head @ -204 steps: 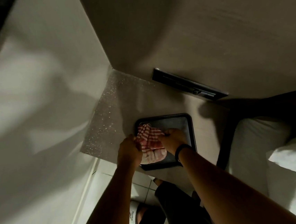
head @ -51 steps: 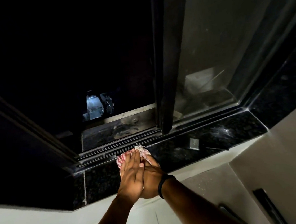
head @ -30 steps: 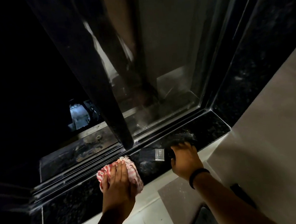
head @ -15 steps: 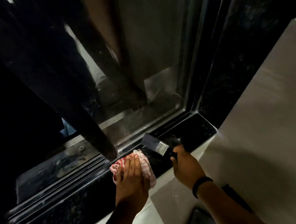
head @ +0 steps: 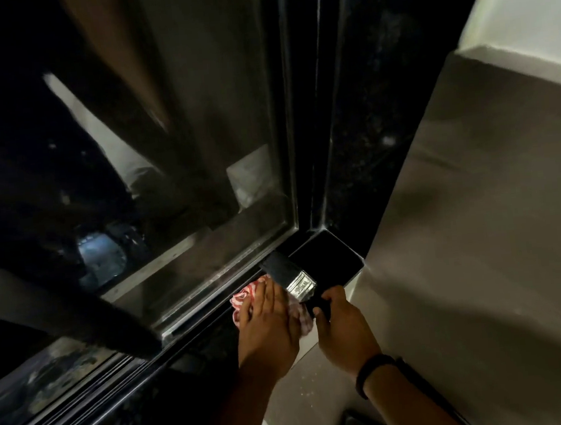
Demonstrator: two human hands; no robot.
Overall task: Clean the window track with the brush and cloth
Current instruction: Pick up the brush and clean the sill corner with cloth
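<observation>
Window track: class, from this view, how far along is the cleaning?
Done: brush and cloth are at the window. In hand: the right hand grips the brush, bristles at the window track near its right end; the left hand presses the cloth flat beside it. Left: the long stretch leftward looks dusty.

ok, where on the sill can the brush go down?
Bare sill in the right corner, bordered by window track and wall. Sill left of the left hand looks bare too, but dim. Crowded between: cloth under left hand, brush in right hand.
</observation>
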